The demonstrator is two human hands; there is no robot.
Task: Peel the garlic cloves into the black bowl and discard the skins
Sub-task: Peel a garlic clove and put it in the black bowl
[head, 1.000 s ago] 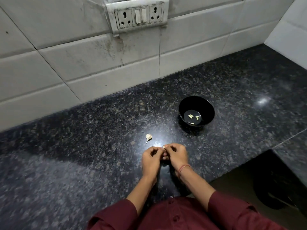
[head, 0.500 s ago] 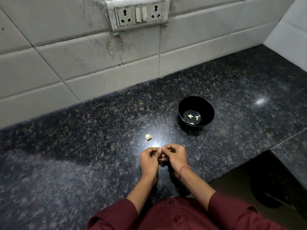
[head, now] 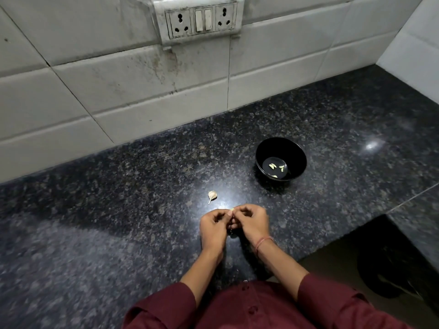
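Curled fingers (head: 245, 210) hide most of the garlic clove (head: 232, 209)

The counter (head: 118, 210) is dark speckled stone, polished enough to throw back spots of light, and it runs back to the tiled wall (head: 142, 91). A black bowl (head: 297, 160) stands on it toward the right. One garlic clove (head: 212, 195), skin and stalk on, lies to the bowl's left, well apart from it.
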